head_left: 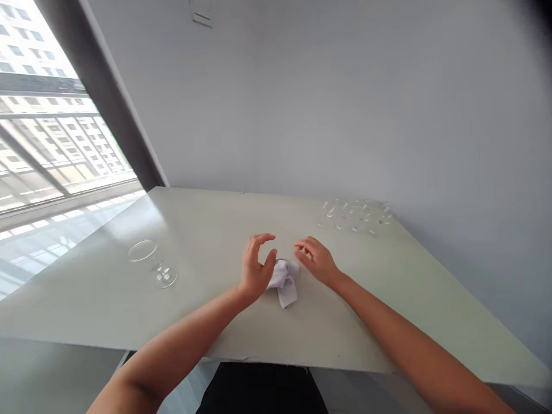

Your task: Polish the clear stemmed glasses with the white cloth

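Observation:
A crumpled white cloth (288,290) lies on the table near its front middle. Just left of the cloth is my left hand (255,267), thumb and curved fingers apart and nothing held. My right hand (319,261) is to the right of and a little beyond the cloth, its fingers loosely bent and apart, slightly blurred, also without anything in it. Part of the cloth's left side is hidden behind my left hand. Off to the left stands a clear stemmed glass (165,276), upright, with a wide round rim.
Several clear stemmed glasses (364,215) are grouped at the table's back right, close to the wall (431,144). The pale table (202,224) has its front edge near my body. A large window (52,126) with a dark frame is on the left.

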Demonstrator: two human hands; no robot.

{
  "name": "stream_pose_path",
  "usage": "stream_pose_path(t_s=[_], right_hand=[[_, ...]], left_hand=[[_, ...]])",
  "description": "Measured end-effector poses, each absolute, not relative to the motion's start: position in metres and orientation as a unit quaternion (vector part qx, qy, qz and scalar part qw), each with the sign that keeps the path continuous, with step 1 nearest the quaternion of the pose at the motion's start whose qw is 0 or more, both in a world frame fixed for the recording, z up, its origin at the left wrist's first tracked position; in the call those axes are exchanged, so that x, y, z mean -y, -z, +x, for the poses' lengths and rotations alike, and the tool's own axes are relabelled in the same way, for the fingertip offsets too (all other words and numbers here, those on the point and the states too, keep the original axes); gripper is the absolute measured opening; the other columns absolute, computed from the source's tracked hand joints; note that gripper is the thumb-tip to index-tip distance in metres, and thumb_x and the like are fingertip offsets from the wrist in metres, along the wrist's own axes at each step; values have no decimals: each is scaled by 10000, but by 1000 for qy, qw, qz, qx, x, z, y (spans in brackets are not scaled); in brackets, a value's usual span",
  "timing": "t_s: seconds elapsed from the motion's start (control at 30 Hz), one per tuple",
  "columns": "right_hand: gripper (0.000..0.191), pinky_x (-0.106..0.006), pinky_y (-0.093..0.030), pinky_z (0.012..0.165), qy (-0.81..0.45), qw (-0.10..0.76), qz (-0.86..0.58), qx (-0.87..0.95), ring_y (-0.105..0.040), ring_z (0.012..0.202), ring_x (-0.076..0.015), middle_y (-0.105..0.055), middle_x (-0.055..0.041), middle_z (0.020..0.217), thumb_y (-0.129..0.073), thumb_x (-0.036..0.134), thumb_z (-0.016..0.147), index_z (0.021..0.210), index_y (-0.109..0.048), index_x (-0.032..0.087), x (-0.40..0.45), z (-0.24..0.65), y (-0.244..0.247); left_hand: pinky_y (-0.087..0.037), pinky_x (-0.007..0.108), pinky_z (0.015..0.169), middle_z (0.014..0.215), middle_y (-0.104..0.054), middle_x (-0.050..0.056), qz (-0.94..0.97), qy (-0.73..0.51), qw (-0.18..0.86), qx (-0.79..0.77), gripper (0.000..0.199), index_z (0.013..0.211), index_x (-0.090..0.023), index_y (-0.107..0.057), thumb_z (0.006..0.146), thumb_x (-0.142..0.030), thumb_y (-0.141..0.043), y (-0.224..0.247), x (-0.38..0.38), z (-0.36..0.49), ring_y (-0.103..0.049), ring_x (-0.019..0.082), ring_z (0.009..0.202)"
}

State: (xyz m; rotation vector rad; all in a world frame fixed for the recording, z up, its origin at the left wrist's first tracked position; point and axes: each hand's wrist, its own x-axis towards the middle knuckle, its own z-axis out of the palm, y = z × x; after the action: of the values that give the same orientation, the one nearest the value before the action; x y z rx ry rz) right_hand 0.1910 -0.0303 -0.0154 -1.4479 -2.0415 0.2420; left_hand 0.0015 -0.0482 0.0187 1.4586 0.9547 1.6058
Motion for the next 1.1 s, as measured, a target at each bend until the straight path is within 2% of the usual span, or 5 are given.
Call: stream_pose_path(t_s=[0.17,0.43,0.67,0.83,1.1], right_hand=[[491,-406,-384,848,-7,163,-352,922,-435,1092,-265,-498,-105,1228,-626,393,734,1187,-516,238,70,147,15],[224,-283,-403,612,-183,251,-468,827,-524,679,-155,-619,-22,771,-426,320,858,898,-623,222,60,139,24],[391,-222,-278,435,-442,432,-547,565,-321,462,-81,-338,59,490,-526,527,722,581,-433,175,47,146,23],[384,-234,-332,460,-258,509,-601,559,-411,501,-111,-466,22,534,-468,520,768,645,-526,161,47,167,-2],[414,-483,-235,993,-44,138,-528,837,-305,1256,-291,-453,-61,1322,-364,416,859,1180,-551,236,14,171,40]], left_hand=[[-389,370,865,931,-575,72,566,-690,296,-339,177,905,-217,-573,730,-226,-597,-54,81,-18,-522,211,935],[-402,329,845,1143,-444,43,328,-777,9,-537,307,972,-232,-393,729,-223,-580,-11,91,-120,-500,135,936],[-378,347,910,1222,-473,92,285,-653,212,-669,620,1192,-217,-379,647,-330,-653,35,68,-194,-450,200,1118],[-392,358,893,1097,-585,64,303,-623,282,-663,647,1227,-213,-407,648,-384,-639,38,61,-203,-548,193,992],[-437,311,720,906,-652,68,341,-611,295,-651,457,961,-171,-632,595,-442,-665,39,56,-206,-590,182,797]])
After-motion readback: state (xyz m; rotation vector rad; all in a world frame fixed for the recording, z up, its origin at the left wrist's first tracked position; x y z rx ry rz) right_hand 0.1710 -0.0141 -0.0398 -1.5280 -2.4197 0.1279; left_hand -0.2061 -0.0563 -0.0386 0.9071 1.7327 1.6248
